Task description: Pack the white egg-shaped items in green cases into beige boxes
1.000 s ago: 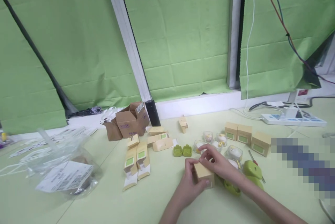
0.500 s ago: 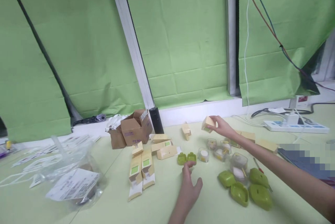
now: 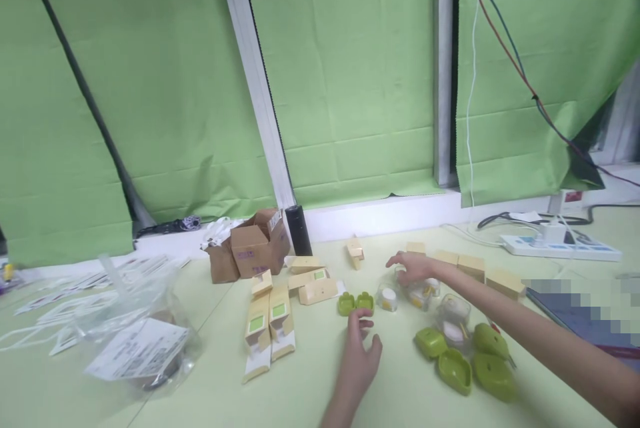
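My left hand (image 3: 359, 356) rests low over the table, thumb and fingers apart, with nothing in it. Just beyond its fingertips lies a small green flower-shaped case (image 3: 356, 303), opened out in two halves. My right hand (image 3: 411, 268) reaches over a group of small clear containers (image 3: 420, 296) with white and yellow contents. Its fingers stretch to the left, partly covering one container; I see nothing held in them. A small cream box (image 3: 416, 247) stands just behind that hand. Nearer to me are larger green plastic shells (image 3: 455, 370) and a clear container (image 3: 454, 309).
Opened cream cartons (image 3: 270, 321) lie left of centre, before a brown cardboard box (image 3: 257, 248) and a black cylinder (image 3: 298, 231). A clear plastic bag (image 3: 145, 348) sits far left. On the right are more cream boxes (image 3: 471, 267) and a power strip (image 3: 560, 247).
My right hand has set the cream box down at the back and let go of it. It has then come lower, over the clear containers. My left hand has barely moved.
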`<action>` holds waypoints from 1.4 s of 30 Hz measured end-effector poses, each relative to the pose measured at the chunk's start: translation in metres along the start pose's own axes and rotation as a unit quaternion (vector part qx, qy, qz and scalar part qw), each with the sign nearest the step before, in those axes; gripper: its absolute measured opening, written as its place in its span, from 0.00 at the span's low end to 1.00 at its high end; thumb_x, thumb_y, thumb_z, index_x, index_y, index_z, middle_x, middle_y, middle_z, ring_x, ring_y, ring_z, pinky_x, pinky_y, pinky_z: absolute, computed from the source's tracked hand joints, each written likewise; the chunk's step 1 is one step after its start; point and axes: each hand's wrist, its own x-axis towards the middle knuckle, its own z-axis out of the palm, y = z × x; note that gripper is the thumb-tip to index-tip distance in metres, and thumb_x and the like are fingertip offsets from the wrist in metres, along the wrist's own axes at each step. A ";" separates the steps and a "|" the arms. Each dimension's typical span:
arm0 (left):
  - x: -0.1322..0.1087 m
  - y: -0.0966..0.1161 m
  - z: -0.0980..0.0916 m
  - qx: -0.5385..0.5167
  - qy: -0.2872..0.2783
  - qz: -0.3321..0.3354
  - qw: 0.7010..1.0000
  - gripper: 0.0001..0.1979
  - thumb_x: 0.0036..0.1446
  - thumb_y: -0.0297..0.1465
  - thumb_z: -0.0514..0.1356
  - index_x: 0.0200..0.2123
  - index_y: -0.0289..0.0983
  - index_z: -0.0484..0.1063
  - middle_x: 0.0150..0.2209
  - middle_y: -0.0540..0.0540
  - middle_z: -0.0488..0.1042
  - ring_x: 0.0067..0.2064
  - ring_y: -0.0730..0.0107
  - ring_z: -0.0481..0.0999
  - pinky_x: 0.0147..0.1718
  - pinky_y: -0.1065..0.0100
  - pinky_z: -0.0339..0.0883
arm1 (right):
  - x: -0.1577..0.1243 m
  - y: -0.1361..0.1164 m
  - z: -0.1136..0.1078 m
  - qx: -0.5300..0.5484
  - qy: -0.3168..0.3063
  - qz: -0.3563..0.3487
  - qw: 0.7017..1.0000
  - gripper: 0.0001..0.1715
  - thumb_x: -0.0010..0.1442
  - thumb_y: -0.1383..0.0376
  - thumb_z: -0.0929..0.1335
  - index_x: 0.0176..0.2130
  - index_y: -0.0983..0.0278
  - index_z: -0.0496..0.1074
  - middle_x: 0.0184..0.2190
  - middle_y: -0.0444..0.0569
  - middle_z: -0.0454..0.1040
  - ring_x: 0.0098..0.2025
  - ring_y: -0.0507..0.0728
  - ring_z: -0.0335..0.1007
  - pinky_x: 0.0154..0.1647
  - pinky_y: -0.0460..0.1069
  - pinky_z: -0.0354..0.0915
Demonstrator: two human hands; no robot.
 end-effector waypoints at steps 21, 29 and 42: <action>-0.002 0.019 0.000 0.044 0.037 0.052 0.997 0.19 0.56 0.36 0.53 0.51 0.40 0.60 0.47 0.41 0.65 0.45 0.62 0.66 0.48 0.60 0.59 | -0.036 -0.056 0.008 0.486 0.092 0.050 0.868 0.23 0.65 0.51 0.54 0.47 0.60 0.66 0.41 0.49 0.70 0.37 0.54 0.70 0.39 0.52 0.68; -0.009 0.050 0.007 0.053 -0.014 0.034 0.998 0.30 0.50 0.33 0.59 0.57 0.44 0.57 0.55 0.43 0.55 0.58 0.58 0.58 0.53 0.63 0.57 | -0.103 -0.132 0.037 0.762 -0.106 0.054 0.637 0.24 0.59 0.46 0.61 0.39 0.63 0.68 0.26 0.43 0.69 0.24 0.48 0.63 0.29 0.44 0.63; -0.002 0.018 -0.006 0.049 -0.011 -0.063 0.997 0.20 0.38 0.31 0.67 0.39 0.39 0.71 0.41 0.42 0.68 0.48 0.54 0.66 0.51 0.55 0.55 | -0.108 -0.103 0.029 0.685 0.079 0.093 0.719 0.22 0.59 0.47 0.57 0.30 0.60 0.66 0.23 0.42 0.61 0.23 0.53 0.55 0.29 0.48 0.58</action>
